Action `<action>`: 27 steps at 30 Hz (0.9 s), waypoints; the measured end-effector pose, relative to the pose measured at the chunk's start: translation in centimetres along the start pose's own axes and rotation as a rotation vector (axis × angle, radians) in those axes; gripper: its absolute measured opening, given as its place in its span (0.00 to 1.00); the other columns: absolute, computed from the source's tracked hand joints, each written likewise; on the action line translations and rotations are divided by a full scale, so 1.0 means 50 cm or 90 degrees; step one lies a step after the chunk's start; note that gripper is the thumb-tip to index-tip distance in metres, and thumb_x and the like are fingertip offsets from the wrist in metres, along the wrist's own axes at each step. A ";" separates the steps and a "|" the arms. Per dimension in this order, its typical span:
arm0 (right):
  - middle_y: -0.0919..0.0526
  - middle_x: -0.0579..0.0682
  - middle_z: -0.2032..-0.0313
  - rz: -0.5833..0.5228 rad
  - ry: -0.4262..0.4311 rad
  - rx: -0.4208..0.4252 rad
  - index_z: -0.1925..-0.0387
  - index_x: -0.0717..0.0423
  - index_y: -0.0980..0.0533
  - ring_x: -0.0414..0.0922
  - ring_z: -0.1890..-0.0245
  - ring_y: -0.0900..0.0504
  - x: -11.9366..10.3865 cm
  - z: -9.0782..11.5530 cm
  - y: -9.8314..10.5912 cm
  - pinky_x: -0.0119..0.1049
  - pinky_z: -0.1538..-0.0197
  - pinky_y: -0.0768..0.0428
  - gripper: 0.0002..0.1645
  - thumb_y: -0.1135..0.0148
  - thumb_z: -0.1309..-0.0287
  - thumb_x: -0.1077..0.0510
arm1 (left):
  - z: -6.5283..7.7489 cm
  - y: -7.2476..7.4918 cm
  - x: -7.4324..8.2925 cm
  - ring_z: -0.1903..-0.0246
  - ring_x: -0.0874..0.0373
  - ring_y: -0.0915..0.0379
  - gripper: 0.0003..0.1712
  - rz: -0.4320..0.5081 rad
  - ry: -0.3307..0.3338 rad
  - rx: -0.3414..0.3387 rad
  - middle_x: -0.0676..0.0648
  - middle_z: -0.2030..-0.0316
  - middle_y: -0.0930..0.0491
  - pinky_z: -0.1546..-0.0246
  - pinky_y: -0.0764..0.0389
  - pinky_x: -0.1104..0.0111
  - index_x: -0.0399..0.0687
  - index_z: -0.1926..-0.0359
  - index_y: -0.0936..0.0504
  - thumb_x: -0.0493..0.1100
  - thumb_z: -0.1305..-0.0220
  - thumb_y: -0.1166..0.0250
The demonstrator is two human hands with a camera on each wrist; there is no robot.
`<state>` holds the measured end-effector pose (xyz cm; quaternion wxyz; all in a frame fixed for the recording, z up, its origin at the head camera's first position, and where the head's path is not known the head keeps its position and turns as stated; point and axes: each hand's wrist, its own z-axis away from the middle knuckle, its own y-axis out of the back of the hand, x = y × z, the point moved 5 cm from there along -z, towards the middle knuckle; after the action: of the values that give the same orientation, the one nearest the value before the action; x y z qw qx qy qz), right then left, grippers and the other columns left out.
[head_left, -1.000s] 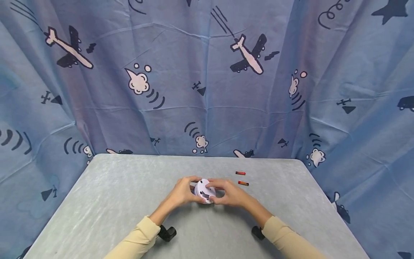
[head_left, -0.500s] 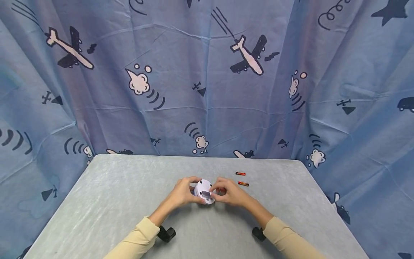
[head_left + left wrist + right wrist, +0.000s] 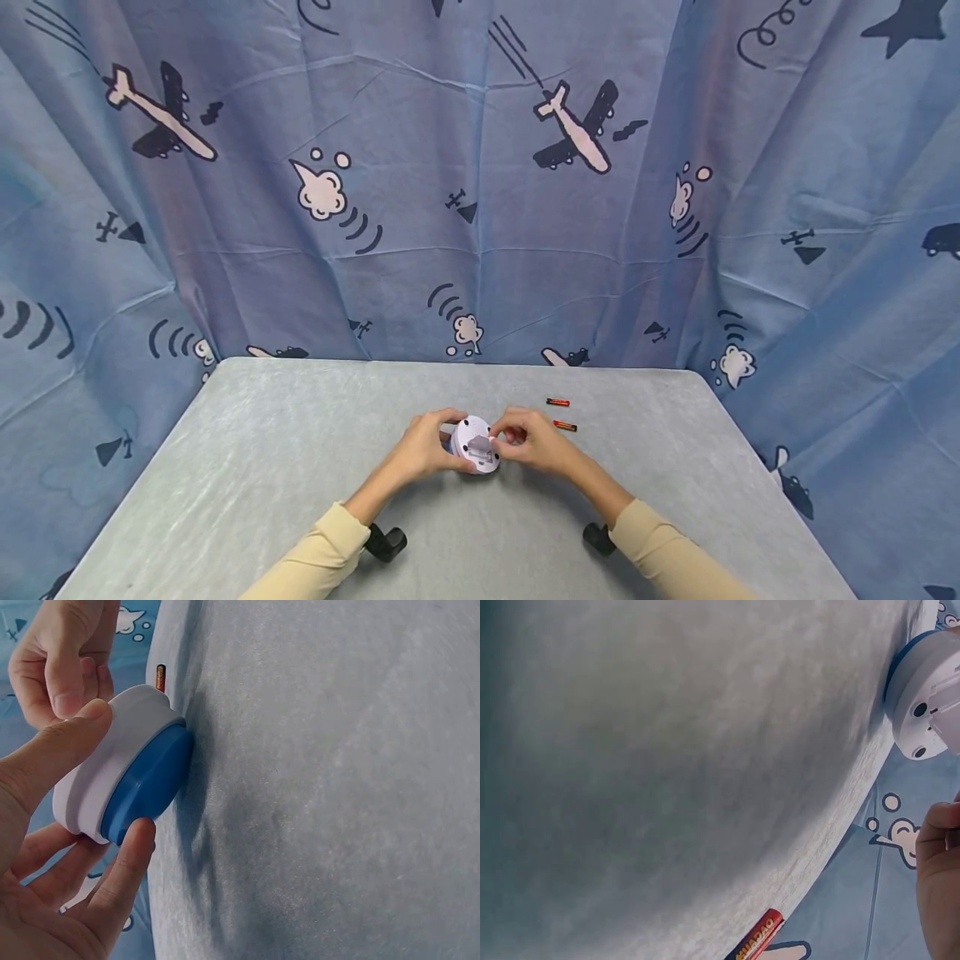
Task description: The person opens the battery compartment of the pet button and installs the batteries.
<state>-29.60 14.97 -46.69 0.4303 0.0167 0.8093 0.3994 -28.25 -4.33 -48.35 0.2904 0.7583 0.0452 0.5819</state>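
Head view gives me the clearest read: both of my hands meet at the middle of the grey table (image 3: pixel 247 467), over a small round white device (image 3: pixel 476 445) with a blue face. My left hand (image 3: pixel 424 446) has its thumb and fingers curled round the device's rim and holds it tilted on edge, with the white back turned up toward me and the blue face turned down and away. From the left wrist camera I see the same grip close up: my thumb lies across the white shell (image 3: pixel 112 761), a finger is hooked under the blue face (image 3: pixel 150 784), and the device's lower edge sits just at the table surface. My right hand (image 3: pixel 529 442) is at the device's right side with its fingers curled in, the fingertips at a small grey flap standing up from the white back; whether they actually pinch that flap I cannot tell. On the right wrist camera only the edge of that hand shows, beside the device's back with its small dark holes (image 3: pixel 930 694). Two red batteries lie on the table behind my right hand, the nearer battery (image 3: pixel 565 426) just beside it and the farther battery (image 3: pixel 557 402) a little beyond.
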 end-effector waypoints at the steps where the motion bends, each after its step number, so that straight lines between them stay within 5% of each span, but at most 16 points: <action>1: 0.27 0.41 0.74 -0.001 0.003 0.003 0.66 0.53 0.14 0.38 0.74 0.30 0.000 0.001 0.002 0.31 0.72 0.32 0.05 0.29 0.41 0.65 | 0.000 0.000 0.000 0.57 0.48 0.16 0.43 0.000 0.000 0.000 0.40 0.47 0.18 0.62 0.18 0.66 0.34 0.39 0.22 0.40 0.58 0.14; 18: 0.29 0.47 0.79 0.030 -0.041 0.067 0.67 0.57 0.15 0.39 0.78 0.34 0.052 0.061 0.091 0.30 0.74 0.36 0.07 0.27 0.45 0.70 | 0.001 -0.001 -0.003 0.57 0.51 0.16 0.44 -0.004 0.013 0.003 0.41 0.48 0.19 0.60 0.18 0.62 0.36 0.39 0.22 0.40 0.58 0.14; 27: 0.32 0.38 0.79 0.042 -0.080 0.021 0.66 0.57 0.15 0.36 0.77 0.33 0.086 0.110 0.137 0.31 0.73 0.34 0.03 0.28 0.41 0.65 | 0.002 -0.001 -0.004 0.57 0.50 0.16 0.43 0.000 0.003 0.000 0.40 0.48 0.19 0.60 0.17 0.62 0.36 0.39 0.22 0.40 0.58 0.14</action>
<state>-30.57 24.68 -46.81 0.4664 0.0756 0.7862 0.3984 -28.21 -4.41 -48.54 0.2903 0.7568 0.0462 0.5839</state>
